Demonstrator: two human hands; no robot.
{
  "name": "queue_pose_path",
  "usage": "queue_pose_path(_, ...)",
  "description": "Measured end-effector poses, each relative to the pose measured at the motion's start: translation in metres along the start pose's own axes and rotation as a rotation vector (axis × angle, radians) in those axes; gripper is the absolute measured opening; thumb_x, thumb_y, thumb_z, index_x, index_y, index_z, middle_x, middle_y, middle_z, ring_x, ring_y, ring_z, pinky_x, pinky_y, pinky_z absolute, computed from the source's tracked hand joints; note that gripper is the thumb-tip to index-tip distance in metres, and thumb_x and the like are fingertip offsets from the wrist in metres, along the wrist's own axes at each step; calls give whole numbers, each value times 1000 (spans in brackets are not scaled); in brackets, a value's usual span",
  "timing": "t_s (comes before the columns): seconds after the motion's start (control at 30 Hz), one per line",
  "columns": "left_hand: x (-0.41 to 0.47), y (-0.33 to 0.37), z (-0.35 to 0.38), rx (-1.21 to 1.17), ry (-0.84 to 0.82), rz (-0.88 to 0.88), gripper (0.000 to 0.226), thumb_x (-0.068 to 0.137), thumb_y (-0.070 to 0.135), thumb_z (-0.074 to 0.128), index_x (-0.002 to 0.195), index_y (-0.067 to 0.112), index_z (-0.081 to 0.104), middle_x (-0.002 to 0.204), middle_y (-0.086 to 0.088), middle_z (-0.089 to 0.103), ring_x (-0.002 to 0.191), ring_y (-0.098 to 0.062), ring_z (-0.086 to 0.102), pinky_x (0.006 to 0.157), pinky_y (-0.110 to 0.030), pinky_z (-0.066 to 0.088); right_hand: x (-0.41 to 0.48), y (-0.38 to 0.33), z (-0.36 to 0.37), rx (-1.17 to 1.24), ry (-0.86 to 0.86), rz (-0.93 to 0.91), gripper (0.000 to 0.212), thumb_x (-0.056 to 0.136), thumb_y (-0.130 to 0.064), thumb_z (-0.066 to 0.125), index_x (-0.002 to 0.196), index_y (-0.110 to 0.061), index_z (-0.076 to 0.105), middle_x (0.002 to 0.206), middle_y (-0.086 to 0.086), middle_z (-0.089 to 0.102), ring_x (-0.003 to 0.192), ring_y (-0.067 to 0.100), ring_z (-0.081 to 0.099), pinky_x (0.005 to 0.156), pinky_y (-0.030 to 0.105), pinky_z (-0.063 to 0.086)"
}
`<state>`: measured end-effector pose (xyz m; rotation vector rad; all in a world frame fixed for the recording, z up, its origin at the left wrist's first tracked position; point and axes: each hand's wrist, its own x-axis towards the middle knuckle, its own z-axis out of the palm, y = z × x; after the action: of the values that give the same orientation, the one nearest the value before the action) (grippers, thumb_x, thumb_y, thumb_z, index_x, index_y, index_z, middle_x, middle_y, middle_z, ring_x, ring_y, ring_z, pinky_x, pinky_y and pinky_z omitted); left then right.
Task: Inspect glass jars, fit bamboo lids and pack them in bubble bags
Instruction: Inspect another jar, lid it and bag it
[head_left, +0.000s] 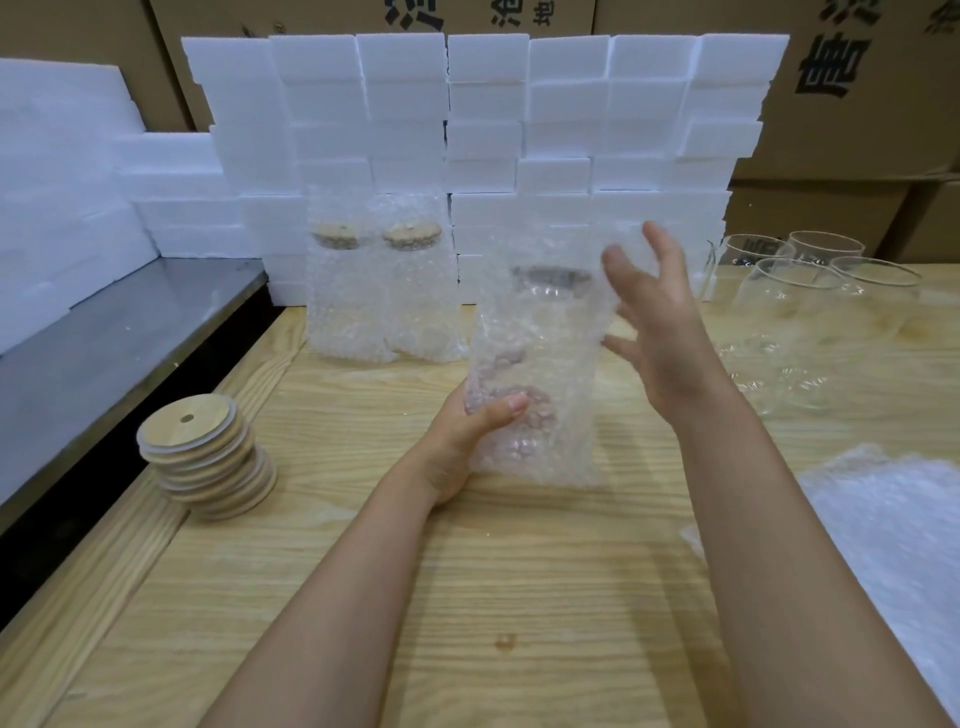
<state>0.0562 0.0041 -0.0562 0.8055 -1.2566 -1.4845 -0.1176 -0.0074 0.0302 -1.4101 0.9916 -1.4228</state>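
With the left hand (470, 441) clamped only round the base of the bagged jar (537, 358) and the right hand (657, 327) splayed open, the jar could topple.

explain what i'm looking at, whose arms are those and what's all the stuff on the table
There is no machine: the one picture comes from a camera worn on a person's head, looking down at their own arms. The left hand grips the lower part of a bagged jar, a lidded glass jar inside a bubble bag. The right hand is open beside the bag's top. On the wooden table are a stack of bamboo lids at left, two packed jars at the back, bare glass jars at right and a pile of bubble bags. White foam blocks stand behind.
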Motion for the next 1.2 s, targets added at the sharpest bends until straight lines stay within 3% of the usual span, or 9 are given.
queue_pose_path(0.1,-2,3,4,-15,3,-14,125,32,53,92,140,13,42,111,-11,68,107,-30,64,98,-46,48,0,9,2,195,-118,102,135,32,-80,77,148,-35,25,146,0,44,129,27,48,100,56,44)
queue_pose_path(0.23,-1,5,4,-71,14,20,113,48,42,88,144,9,39,130,-23,59,120,-39,57,104,-52,43,-1,24,4,58,-268,199,145,27,-78,80,149,-40,11,144,-2,44,133,23,42,108,61,32)
queue_pose_path(0.33,0,6,-1,-20,22,81,86,65,37,74,139,3,45,131,-24,58,121,-38,57,103,-49,46,-4,33,11,-36,-351,222,112,48,-58,87,141,-21,38,133,5,59,124,23,55,107,56,38)
queue_pose_path(0.43,1,9,-6,34,101,67,104,53,49,84,138,5,46,129,-18,61,118,-30,60,102,-46,47,-3,37,16,40,-266,186,63,65,-37,81,119,-14,59,113,4,70,106,21,67,98,52,49)
queue_pose_path(0.6,4,8,-7,334,358,195,73,64,52,81,126,43,44,118,8,57,90,22,55,71,0,43,0,47,17,89,-137,190,65,59,-41,80,115,-18,58,109,-1,70,103,20,67,80,34,54)
queue_pose_path(0.73,6,3,-3,546,511,530,41,73,41,74,105,46,49,105,7,55,92,-5,59,76,-18,48,2,52,25,-5,43,140,59,69,-32,83,115,-19,50,106,-6,63,101,12,64,81,32,51)
queue_pose_path(0.9,9,-2,7,614,487,560,16,90,33,56,106,35,57,107,9,62,91,3,59,75,-11,43,-1,55,44,-138,190,21,81,69,-40,83,128,-24,29,137,0,42,121,16,48,100,30,42)
queue_pose_path(1.03,7,3,3,379,476,434,36,75,54,59,106,37,55,109,17,62,95,13,60,79,-9,45,-3,44,45,-59,170,-8,65,70,-74,56,114,-28,38,115,-6,49,104,6,51,86,24,43)
queue_pose_path(1.2,8,5,-8,197,392,308,73,61,64,73,116,17,59,113,2,66,108,-11,64,92,-35,53,0,35,32,-8,49,-79,22,97,-39,42,85,-29,56,82,-7,52,74,13,50,68,32,45)
